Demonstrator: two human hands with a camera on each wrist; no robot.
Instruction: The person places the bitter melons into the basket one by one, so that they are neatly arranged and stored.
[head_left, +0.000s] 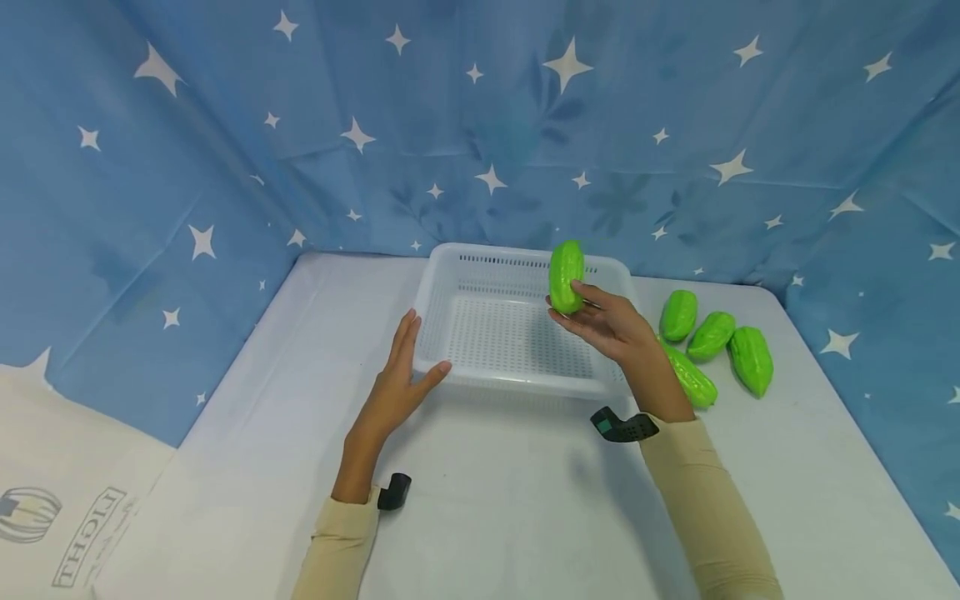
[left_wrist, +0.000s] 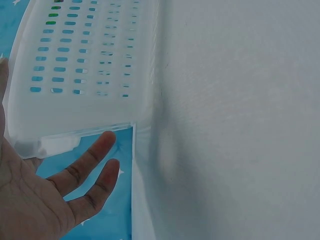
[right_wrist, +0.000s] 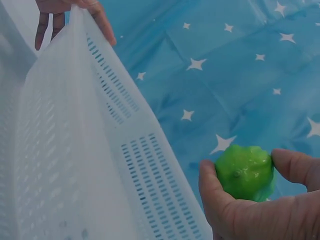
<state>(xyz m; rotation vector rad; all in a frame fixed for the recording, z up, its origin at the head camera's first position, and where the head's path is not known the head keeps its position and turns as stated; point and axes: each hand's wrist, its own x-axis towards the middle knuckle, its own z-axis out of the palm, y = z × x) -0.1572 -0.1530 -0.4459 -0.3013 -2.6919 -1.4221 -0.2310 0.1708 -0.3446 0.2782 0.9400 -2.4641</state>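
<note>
A bright green, ridged gourd (head_left: 566,277) stands nearly upright in my right hand (head_left: 603,323), pinched between thumb and fingers above the right part of a white basket (head_left: 525,383). The right wrist view shows the gourd (right_wrist: 244,172) end-on, lumpy and shiny, with the thumb on one side and a finger on the other. My left hand (head_left: 393,392) is at the basket's front left corner, its fingers straight along the left side and the thumb by the front rim. From the left wrist, two fingers (left_wrist: 97,172) reach out straight below the slotted basket wall (left_wrist: 80,110).
Several more green gourds (head_left: 750,360) lie on the white-covered table (head_left: 495,500), just right of the basket; my right forearm partly hides one. A blue curtain with white stars (head_left: 480,108) hangs behind the table and along both sides.
</note>
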